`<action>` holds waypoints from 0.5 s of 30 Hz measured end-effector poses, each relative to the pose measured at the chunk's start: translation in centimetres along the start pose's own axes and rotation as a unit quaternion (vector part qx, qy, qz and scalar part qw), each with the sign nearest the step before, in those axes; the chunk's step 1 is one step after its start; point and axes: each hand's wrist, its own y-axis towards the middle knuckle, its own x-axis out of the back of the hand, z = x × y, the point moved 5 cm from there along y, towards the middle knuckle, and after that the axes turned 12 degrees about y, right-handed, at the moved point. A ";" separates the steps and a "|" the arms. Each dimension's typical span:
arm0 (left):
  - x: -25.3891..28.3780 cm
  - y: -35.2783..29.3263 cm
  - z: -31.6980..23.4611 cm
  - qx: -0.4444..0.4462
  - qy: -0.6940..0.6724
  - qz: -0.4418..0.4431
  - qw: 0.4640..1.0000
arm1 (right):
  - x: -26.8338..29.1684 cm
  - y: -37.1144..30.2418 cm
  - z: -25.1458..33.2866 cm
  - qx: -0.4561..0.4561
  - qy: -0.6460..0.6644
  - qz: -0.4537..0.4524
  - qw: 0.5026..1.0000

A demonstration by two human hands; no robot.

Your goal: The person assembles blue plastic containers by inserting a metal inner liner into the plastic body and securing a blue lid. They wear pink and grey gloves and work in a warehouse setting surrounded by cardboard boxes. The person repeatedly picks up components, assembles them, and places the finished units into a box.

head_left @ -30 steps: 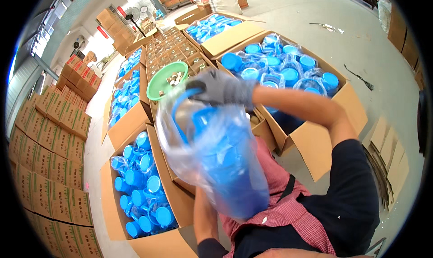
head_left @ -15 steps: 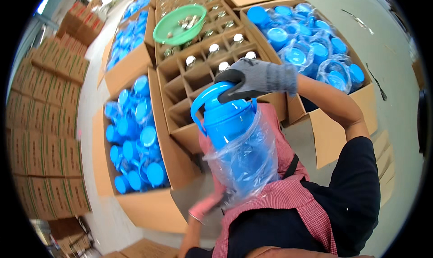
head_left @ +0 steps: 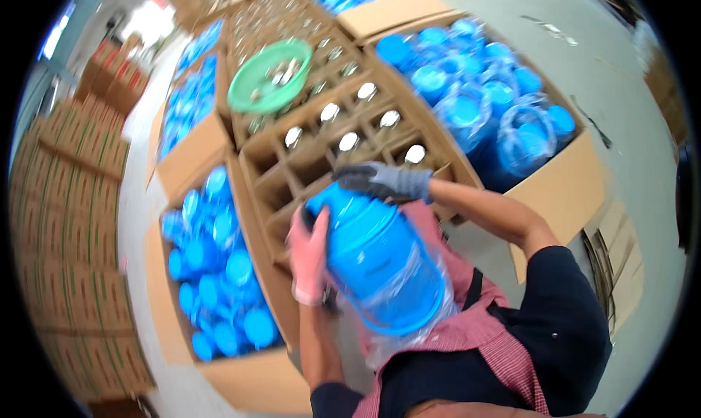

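A large blue plastic jug tilts in front of my apron, with a clear plastic bag bunched round its lower part. My left hand, in a pink glove, grips the jug's upper left side. Across the top lies my right hand in a grey glove with dark fingers, bent over the lid's edge; its fingertips are partly hidden. Just beyond the jug is a divided carton whose cells hold several glass liners with silvery tops.
Open cartons of blue jugs stand at the left and right. A green basin with small pale pieces sits on the divided cartons. Stacked brown boxes line the left side. A carton flap juts out at the right.
My left hand has come up from below onto the jug's side. My right hand has shifted from the handle area to the lid. The jug's handle no longer stands up, and the bag sits lower.
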 end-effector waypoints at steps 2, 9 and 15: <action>2.9 -1.2 2.0 0.108 -0.249 -0.025 0.962 | -0.8 -0.2 -3.1 -0.066 -0.004 0.016 0.998; 3.1 -1.6 3.0 0.068 -0.127 -0.002 0.990 | -1.2 3.8 -1.1 -0.297 0.266 -0.016 0.917; 2.4 -1.4 7.1 -0.060 -0.015 -0.058 0.996 | -0.1 8.9 5.6 -0.207 0.210 -0.076 0.953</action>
